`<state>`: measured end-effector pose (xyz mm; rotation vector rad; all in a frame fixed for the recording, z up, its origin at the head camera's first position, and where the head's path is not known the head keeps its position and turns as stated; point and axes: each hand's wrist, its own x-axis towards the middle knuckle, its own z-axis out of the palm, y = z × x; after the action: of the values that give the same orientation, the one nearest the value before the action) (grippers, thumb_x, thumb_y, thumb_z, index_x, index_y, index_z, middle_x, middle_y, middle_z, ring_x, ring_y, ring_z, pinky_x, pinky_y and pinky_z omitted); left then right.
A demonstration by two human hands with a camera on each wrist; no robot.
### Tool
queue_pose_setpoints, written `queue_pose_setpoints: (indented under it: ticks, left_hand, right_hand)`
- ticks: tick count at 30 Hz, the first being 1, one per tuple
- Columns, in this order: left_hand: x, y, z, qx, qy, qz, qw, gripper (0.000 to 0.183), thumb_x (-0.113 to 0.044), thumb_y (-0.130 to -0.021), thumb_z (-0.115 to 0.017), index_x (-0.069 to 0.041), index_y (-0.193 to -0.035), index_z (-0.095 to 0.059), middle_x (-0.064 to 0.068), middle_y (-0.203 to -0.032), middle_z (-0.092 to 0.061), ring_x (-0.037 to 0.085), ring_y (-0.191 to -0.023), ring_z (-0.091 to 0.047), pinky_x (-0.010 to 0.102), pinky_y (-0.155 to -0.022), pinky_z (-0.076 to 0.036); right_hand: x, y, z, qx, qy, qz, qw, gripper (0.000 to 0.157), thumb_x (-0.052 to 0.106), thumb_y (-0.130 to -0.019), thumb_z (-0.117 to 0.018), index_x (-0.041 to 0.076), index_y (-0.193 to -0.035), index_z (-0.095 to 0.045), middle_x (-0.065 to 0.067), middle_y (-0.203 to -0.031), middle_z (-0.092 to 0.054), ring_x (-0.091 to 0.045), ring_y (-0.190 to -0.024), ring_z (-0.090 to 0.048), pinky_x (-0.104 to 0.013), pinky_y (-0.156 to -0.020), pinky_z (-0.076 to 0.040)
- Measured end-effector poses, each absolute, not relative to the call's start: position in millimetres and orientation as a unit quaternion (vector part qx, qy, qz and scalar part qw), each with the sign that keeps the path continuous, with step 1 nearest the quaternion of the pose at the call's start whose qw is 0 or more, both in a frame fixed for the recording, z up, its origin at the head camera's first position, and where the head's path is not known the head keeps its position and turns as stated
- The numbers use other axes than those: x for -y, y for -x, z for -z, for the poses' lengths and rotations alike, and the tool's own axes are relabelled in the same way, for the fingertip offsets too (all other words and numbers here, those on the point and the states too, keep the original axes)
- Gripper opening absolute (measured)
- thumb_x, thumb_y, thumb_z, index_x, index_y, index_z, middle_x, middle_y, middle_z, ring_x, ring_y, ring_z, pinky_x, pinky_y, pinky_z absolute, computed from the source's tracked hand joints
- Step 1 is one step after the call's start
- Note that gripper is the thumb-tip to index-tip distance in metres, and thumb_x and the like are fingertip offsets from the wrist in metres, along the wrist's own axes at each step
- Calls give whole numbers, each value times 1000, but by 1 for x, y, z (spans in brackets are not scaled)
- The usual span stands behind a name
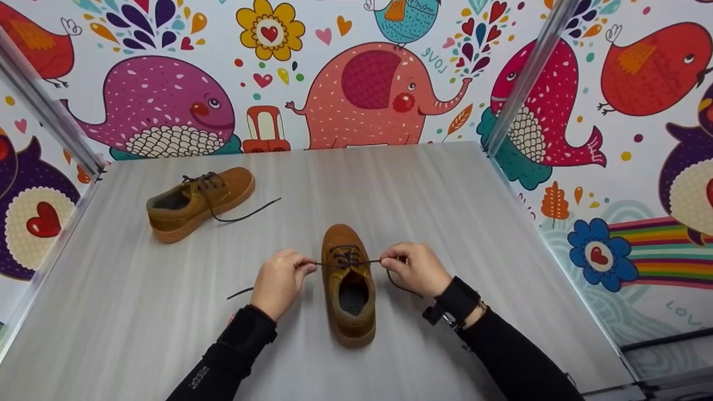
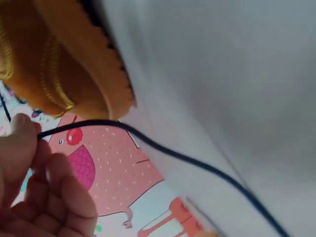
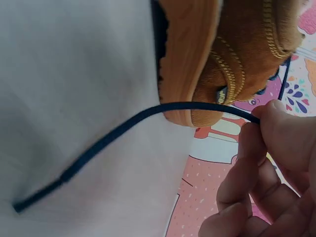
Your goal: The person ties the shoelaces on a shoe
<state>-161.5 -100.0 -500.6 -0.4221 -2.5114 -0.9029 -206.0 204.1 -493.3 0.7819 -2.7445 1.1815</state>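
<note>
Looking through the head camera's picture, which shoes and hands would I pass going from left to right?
Far shoe → left hand's grip → near shoe → right hand's grip.

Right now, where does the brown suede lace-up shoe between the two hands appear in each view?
Head: shoe, lower centre.
Left wrist: shoe, upper left, cut off by the frame.
Right wrist: shoe, upper right, cut off at the top.
Shared landmark: salmon-pink printed elephant, only partly visible in both wrist views.
</note>
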Motion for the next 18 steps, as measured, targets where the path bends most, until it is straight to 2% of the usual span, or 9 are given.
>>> queue_pose_setpoints:
  ticks: [4,10,18]
  left_hand:
    - [98,165,495,877,133,415,201,6,-12,-93,-82,-6,-92,-83,5,-87,-77,18,-78,-72,30,-70,-59]
    - [87,171,485,821,91,545,142,6,-12,-95,-81,-8,-97,-84,6,-92,-80,11,-77,-70,19,-68,-53]
    - [64,177,475,758,60,646,59,14,-18,-97,-79,-7,-105,-84,7,-96,-80,12,-81,-68,20,-70,-52]
  right_hand:
    - [-206,206,492,883,-250,-397,19,11,18,-100,-76,10,-99,-83,-4,-95,-81,-3,-73,-57,-20,-67,-45]
    - [-207,205,492,881,-237,-410,7,11,18,-101,-76,10,-99,-83,-5,-96,-82,-3,-76,-59,-20,-68,-46]
    - [-205,205,492,876,-232,-424,-8,13,17,-102,-74,7,-101,-82,-6,-95,-81,-4,-77,-60,-20,-68,-46]
